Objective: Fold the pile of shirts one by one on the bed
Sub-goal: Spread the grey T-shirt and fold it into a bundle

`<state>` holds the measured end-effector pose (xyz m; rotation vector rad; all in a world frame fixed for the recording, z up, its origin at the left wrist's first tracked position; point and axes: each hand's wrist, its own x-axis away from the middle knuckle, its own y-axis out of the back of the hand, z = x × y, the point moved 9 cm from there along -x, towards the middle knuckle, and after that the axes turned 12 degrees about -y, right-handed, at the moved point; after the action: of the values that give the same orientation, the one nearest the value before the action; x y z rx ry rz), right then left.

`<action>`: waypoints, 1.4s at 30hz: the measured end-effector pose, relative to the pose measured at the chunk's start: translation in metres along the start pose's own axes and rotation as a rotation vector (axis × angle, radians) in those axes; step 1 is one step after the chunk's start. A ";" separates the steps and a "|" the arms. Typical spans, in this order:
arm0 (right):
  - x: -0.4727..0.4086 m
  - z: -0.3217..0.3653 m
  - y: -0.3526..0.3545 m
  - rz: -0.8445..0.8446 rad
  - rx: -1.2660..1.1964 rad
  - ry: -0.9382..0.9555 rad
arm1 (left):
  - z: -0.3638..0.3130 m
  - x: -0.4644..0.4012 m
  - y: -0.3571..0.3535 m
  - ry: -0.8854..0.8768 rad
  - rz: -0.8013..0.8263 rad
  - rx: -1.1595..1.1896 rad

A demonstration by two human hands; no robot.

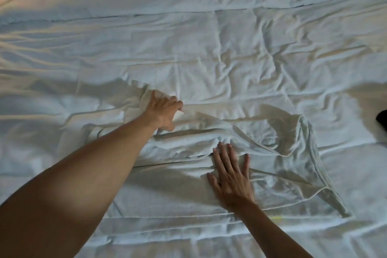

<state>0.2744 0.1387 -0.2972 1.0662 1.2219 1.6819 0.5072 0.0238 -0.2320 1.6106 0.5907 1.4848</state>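
Head view cuts off a dark object point(381, 120) at the right edge; what it is cannot be told. White shirt point(278, 148) lies rumpled on the near part of the white creased bed point(209, 37), barely distinct from it. Left hand point(162, 113) curls its fingers into the shirt's far-left edge; right hand point(231, 176) presses flat, fingers straight and spread.

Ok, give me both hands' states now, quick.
Left hand: closed, gripping a fold of the white shirt.
Right hand: open, fingers flat, pressing on the shirt.
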 end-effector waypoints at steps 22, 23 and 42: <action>0.003 0.000 0.004 0.107 0.091 -0.144 | 0.037 0.227 -0.155 0.503 -0.645 0.140; 0.003 0.001 0.005 0.115 0.110 -0.148 | 0.040 0.230 -0.148 0.525 -0.672 0.180; 0.019 0.003 0.015 0.039 -0.051 -0.110 | 0.035 0.246 -0.155 0.752 -0.588 0.353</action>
<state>0.2688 0.1533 -0.2786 1.1421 1.0893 1.6520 0.6168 0.2954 -0.2191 0.9184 1.6622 1.5354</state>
